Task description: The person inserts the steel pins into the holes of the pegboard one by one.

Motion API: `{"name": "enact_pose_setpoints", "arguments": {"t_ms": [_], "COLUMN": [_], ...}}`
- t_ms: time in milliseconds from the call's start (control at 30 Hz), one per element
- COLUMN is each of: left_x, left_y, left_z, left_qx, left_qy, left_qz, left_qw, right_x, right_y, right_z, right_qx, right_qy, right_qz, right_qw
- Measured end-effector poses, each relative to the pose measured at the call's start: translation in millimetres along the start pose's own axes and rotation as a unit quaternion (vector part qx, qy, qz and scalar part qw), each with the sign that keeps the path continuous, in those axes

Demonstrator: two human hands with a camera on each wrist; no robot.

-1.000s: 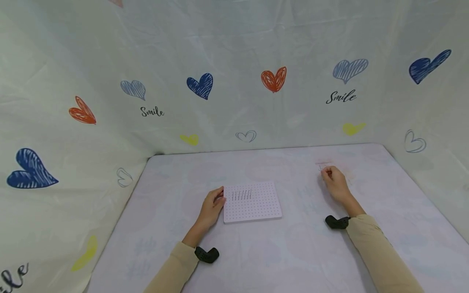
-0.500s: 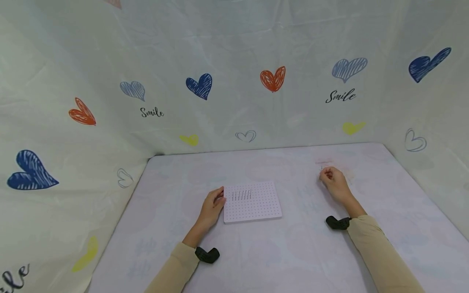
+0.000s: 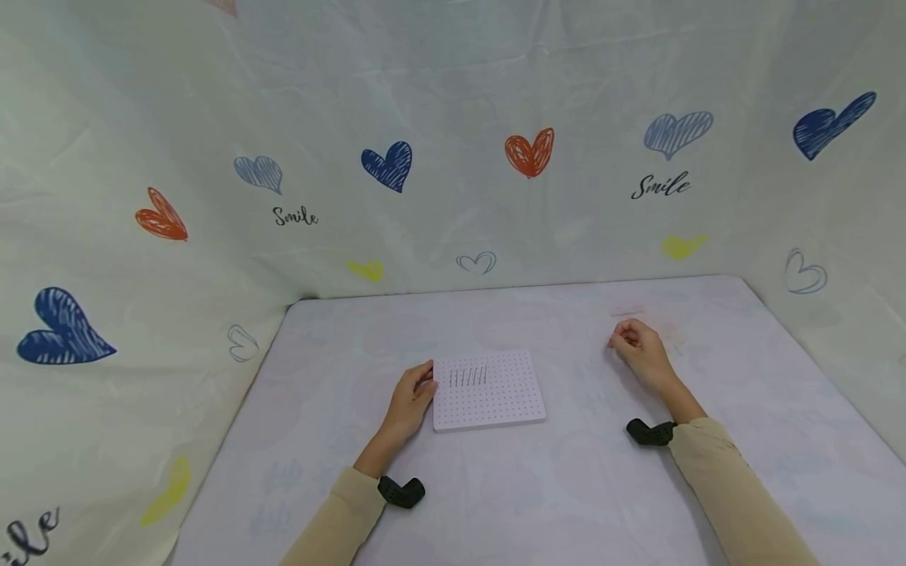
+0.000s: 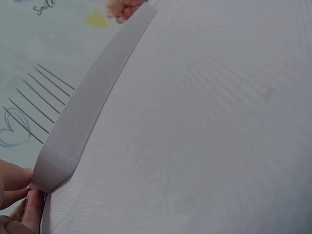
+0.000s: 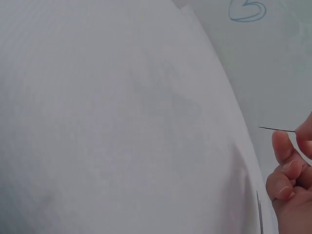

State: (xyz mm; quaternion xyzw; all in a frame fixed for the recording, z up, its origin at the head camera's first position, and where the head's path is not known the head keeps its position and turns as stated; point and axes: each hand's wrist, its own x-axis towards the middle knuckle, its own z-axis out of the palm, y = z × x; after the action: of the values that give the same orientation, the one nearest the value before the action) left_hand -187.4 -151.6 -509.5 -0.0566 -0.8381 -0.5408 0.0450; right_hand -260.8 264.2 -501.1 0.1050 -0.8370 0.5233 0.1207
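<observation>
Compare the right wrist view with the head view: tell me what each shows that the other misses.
Only the right wrist view shows the thin needle pinched in the right hand, its tip sticking out past the fingers, and a second needle lying on the table.

Only the head view shows the perforated board with a row of needles standing in it, the left hand gripping the board's left edge, and the heart-printed backdrop.

Both show the right hand with curled fingers over the pale table.

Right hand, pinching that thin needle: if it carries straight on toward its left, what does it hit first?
Probably the white perforated pegboard, at its right edge. Between it and the right hand lies only bare pale tablecloth. The thin metal needle leads; its height is unclear.
</observation>
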Motion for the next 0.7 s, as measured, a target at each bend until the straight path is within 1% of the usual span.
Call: {"name": "enact_pose_setpoints", "arguments": {"t_ms": [100, 233, 267, 400, 700], "left_x": [0.2, 0.5, 0.4, -0.1, 0.4], "left_y": [-1.1, -1.7, -1.7, -1.0, -1.5], "left_z": [-0.2, -0.3, -0.5, -1.0, -0.1], "left_qx": [-0.007, -0.011, -0.010, -0.003, -0.001], "left_qy": [0.000, 0.001, 0.000, -0.002, -0.003], "left_qz": [0.005, -0.001, 0.002, 0.007, 0.001], "left_qw": [1.0000, 0.9999, 1.0000, 1.0000, 1.0000], "right_x": [0.1, -1.6, -2.3, -3.9, -2.7], "right_y": [-9.5, -34.6, -41.4, -59.4, -76.4], "right_z": [3.0, 6.4, 7.4, 12.8, 29.1], "right_qx": [0.014, 0.035, 0.037, 0.042, 0.072], "right_qy": [0.000, -0.010, -0.012, -0.023, -0.045], "right_qz": [-0.022, -0.049, -0.053, -0.053, -0.050], "right_qw": [1.000, 0.998, 0.998, 0.997, 0.995]}}
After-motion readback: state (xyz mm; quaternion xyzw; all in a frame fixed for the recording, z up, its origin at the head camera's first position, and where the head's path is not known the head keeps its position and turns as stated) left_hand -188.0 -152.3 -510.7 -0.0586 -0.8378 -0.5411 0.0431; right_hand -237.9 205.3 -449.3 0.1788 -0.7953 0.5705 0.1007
